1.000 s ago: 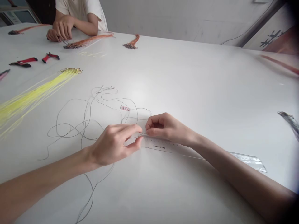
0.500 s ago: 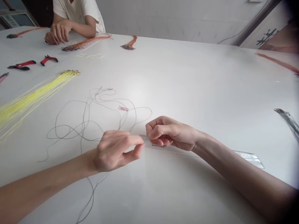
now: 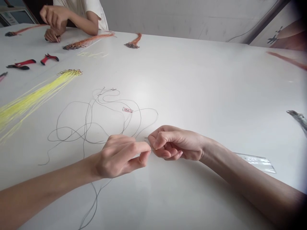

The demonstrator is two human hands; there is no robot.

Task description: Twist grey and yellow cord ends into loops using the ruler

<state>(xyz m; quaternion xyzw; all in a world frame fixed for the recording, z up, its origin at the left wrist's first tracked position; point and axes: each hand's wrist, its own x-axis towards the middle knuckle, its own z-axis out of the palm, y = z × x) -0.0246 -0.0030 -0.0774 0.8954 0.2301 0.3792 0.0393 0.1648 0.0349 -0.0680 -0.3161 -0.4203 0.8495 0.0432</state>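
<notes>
Left hand [image 3: 123, 156] and right hand [image 3: 177, 144] pinching tip to tip above white table [image 3: 203, 83].
Both are gripping a tiny bright piece [image 3: 155, 149] between them, too small to identify. Dark threads [image 3: 85, 124] are lying in loose loops either side of the left arm [image 3: 59, 183]; a clear ruler [image 3: 260, 163] is showing past the right arm [image 3: 240, 177].

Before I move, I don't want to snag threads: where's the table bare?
Widest: table beyond the right hand, between dark threads and grey bundle. Smaller: nearside, between those threads and right arm. Crowded: around the left hand, plus leftward by yellow bundle and pliers.
</notes>
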